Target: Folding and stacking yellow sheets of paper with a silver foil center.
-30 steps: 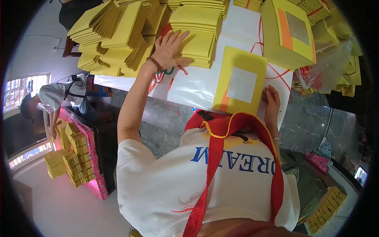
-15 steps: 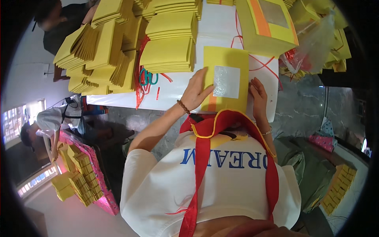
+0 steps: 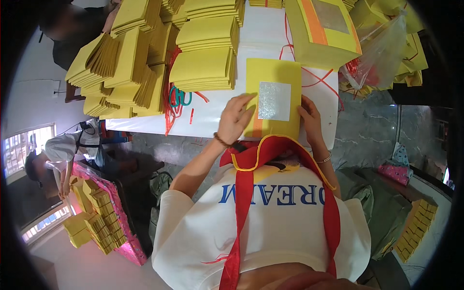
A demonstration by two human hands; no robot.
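Yellow paper sheet (image 3: 273, 84) (silver square at its middle) lies under left hand (image 3: 235, 118), fingers flat; right hand (image 3: 311, 117) pinches its edge.

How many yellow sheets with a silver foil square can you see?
2: one sheet on the white table between both hands, the left hand on its edge; another atop the stack at top right. Others may be hidden.

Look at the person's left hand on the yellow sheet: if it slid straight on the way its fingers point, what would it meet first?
Probably the silver foil square on the yellow sheet; the left hand points up-right, its fingertips just short of it.
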